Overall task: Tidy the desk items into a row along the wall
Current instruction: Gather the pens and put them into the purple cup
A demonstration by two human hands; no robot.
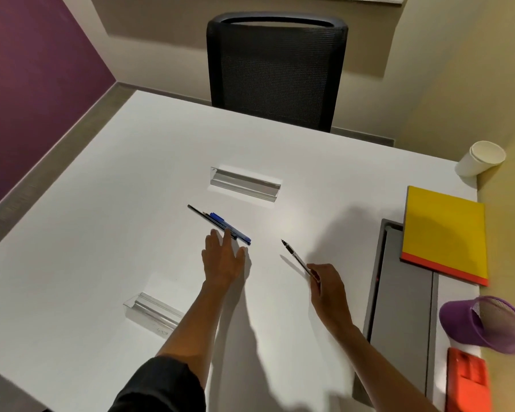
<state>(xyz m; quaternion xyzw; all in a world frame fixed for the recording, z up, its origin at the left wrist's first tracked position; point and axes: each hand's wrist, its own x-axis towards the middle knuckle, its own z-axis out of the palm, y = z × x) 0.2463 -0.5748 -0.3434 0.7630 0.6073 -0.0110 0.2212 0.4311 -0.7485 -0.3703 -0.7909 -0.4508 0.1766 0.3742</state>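
Near the middle of the frame a blue pen (231, 227) and a dark pencil (204, 217) lie side by side on the white desk (101, 233), and the left hand (223, 258) reaches them with straight, slightly spread fingers, the fingertips touching their near ends. To the right, the right hand (327, 288) pinches a clear pen (296, 257), tip pointing up-left. Along the yellow wall at the right edge stand a white paper cup (480, 159), a yellow notebook (445, 233), a tilted purple mesh pen holder (485, 325) and an orange stapler (468, 382).

Blue pen (231, 228) beside black pencil (204, 217), yellow notebook (445, 233), purple cup (485, 324)
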